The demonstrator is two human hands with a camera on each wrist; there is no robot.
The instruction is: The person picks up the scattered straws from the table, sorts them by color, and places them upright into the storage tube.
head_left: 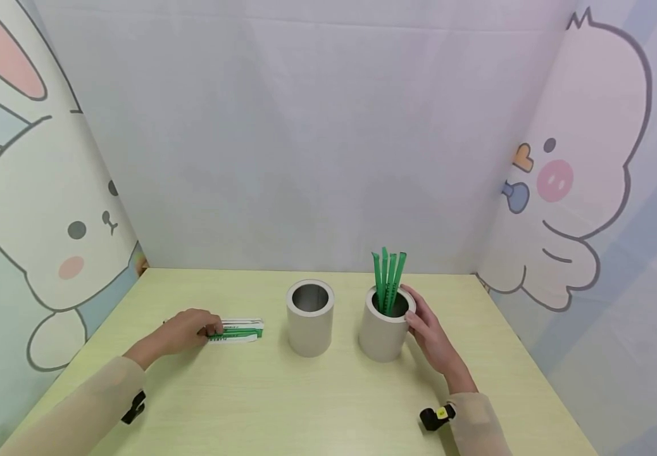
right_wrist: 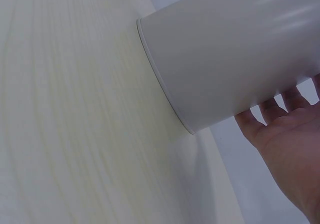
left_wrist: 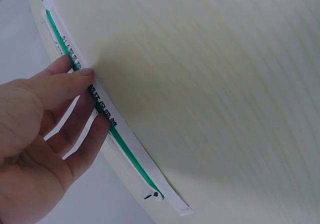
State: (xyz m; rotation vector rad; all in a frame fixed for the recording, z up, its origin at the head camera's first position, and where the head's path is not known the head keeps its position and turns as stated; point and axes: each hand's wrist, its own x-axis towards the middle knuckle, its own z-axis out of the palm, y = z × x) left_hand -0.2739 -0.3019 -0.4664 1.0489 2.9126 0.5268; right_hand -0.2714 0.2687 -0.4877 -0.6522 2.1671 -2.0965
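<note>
My left hand (head_left: 190, 328) is at a small group of paper-wrapped drinking straws lying on the table's left side. Its thumb and fingertips pinch a green-wrapped straw (left_wrist: 133, 157), which lies along white-wrapped straws (left_wrist: 154, 170) with dark print. Toward the right, my right hand (head_left: 432, 339) grips the side of a light grey cylindrical holder (head_left: 381, 340), thumb near the rim and fingers round the far side. Several green-wrapped straws (head_left: 385, 278) stand upright in that holder. In the right wrist view, the fingertips (right_wrist: 272, 110) rest against its smooth wall.
A second grey holder (head_left: 309, 332) stands between the two hands, its dark inside showing no straws. The pale wooden table (head_left: 283, 405) ends at a plain cloth backdrop (head_left: 283, 158), with cartoon-printed cloths at both sides.
</note>
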